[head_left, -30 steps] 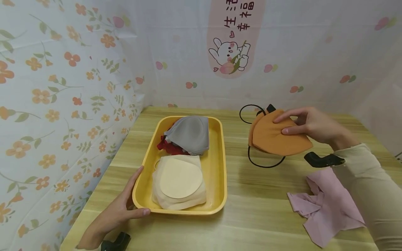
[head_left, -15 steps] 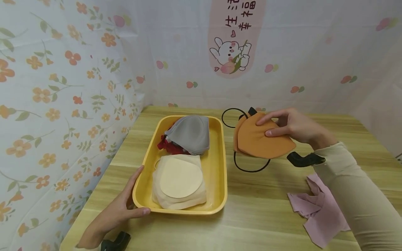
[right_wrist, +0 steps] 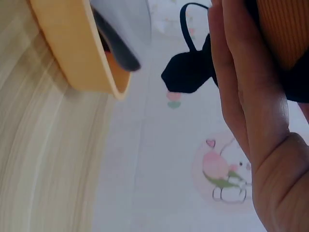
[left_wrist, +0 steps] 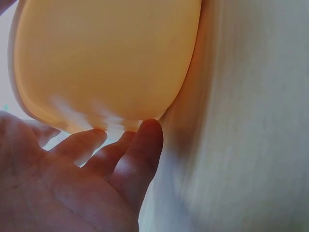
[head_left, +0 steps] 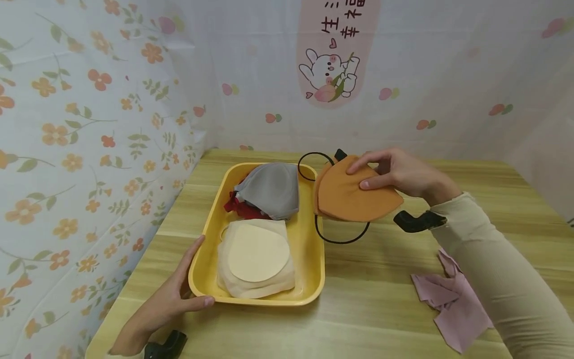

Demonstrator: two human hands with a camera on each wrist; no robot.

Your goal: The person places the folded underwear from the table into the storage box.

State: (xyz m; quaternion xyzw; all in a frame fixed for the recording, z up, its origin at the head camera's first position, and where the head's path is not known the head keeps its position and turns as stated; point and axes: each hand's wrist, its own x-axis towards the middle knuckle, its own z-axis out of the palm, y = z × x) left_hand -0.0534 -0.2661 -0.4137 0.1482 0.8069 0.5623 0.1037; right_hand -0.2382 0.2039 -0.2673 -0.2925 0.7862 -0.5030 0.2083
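My right hand (head_left: pixel 399 172) grips an orange bra (head_left: pixel 354 192) folded with its cups stacked. Its thin black straps (head_left: pixel 343 243) hang in loops. The bra is in the air over the right rim of the yellow tray (head_left: pixel 319 279), overlapping that rim in the head view. Ribbed orange fabric (right_wrist: pixel 285 31) and a black end piece (right_wrist: pixel 186 72) show past that hand in the right wrist view. Around the tray's near left corner, my left hand (head_left: pixel 168 299) has thumb and fingers spread, fingertips touching the outer wall (left_wrist: pixel 106 63).
Inside the tray, a grey folded bra (head_left: pixel 271 189) lies over red cloth (head_left: pixel 251 212) at the far end. Cream clothing (head_left: pixel 257 254) with a smooth rounded pad lies nearer. A crumpled pink cloth (head_left: pixel 462 309) is on the table, partly behind my right sleeve (head_left: pixel 498 279).
My right hand has moved left with the orange bra, from above the table to the tray's right edge. The left hand stays at the tray corner, and the tray's contents lie as before.
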